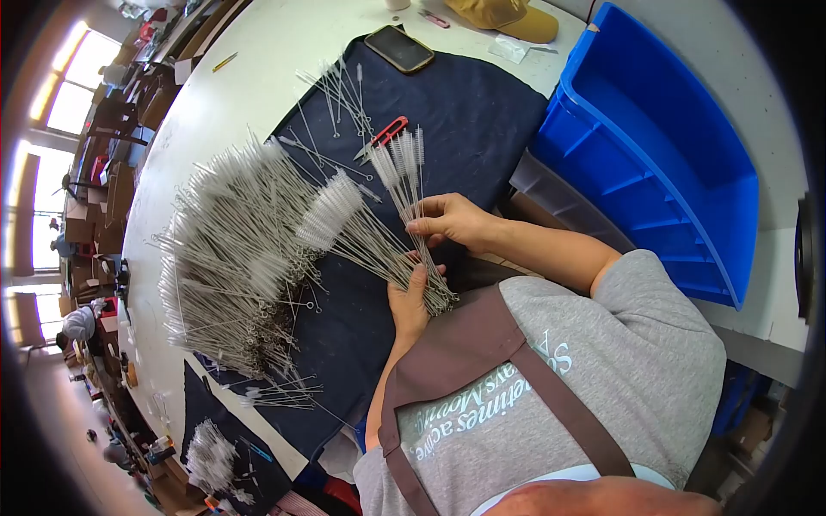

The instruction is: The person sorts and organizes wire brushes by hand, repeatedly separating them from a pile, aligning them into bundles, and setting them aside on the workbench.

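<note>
My left hand [409, 303] is wrapped round the looped ends of a bundle of straw brushes [335, 206], thin wire stems with white bristle tips. My right hand [453, 222] pinches the stems of a smaller group of straw brushes [401, 161], whose bristles point away from me. The stems of both groups cross near my left hand. A large heap of similar brushes [232, 249] lies left of my hands on a dark cloth [465, 112]. Just beyond the smaller group are red-handled snips [389, 132], partly covered by bristles.
Several loose brushes [340, 95] lie near a phone [399, 48] at the cloth's far edge. A blue bin [637, 146] stands at the right, with a yellow cap [508, 19] beyond. Another brush pile [211, 456] rests on a second dark cloth at lower left.
</note>
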### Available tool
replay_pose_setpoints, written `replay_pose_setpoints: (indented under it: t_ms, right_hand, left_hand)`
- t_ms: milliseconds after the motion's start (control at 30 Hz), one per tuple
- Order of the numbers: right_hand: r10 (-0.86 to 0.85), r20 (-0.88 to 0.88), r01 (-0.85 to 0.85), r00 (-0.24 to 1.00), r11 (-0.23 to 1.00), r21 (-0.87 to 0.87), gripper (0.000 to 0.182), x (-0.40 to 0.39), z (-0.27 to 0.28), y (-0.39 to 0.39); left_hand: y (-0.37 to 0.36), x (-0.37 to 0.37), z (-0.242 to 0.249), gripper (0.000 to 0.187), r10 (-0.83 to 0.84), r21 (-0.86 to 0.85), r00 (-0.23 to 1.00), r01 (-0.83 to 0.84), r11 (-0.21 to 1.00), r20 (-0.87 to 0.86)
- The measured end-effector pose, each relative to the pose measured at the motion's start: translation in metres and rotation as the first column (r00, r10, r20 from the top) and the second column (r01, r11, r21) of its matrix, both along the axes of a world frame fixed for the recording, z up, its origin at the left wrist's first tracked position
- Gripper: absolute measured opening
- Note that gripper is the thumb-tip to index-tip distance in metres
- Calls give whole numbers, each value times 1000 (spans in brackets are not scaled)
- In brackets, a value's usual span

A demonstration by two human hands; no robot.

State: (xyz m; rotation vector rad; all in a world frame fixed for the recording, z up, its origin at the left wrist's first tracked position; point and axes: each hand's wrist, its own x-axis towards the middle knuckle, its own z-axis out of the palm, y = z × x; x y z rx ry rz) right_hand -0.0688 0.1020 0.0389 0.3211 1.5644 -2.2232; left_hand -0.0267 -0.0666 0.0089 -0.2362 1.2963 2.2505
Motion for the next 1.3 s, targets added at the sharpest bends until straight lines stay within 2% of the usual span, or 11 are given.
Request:
replay_pose_setpoints:
  t_ms: [367,633,933,1133,1233,1300]
  right_hand:
    - [-60,47,67,997,984,-166,41,-6,-14,29]
    - [-92,-52,79,994,974,-214,37,-47,-4,49]
    - [-20,-85,-7,996,953,-303,34,-92,-23,48]
    - [4,-124,-41,992,952,-303,31,-104,-22,41]
    - [-16,-54,10,998,995,-100,28,-110,-10,42]
    - [-178,-70,176,982,984,-41,27,-127,-7,55]
  left_hand:
    - [25,-20,-8,32,-33,-124,998,27,992,-45]
    - [54,-65,-2,32,80,-128,986,-99,987,-144]
    - [59,-99,-17,30,185,-144,941,-232,962,-283]
    - [56,-104,-14,30,208,-164,924,-270,949,-320]
    - [55,-106,-8,29,235,-182,907,-312,932,-350]
    - [53,-107,-10,28,256,-206,882,-357,911,-395]
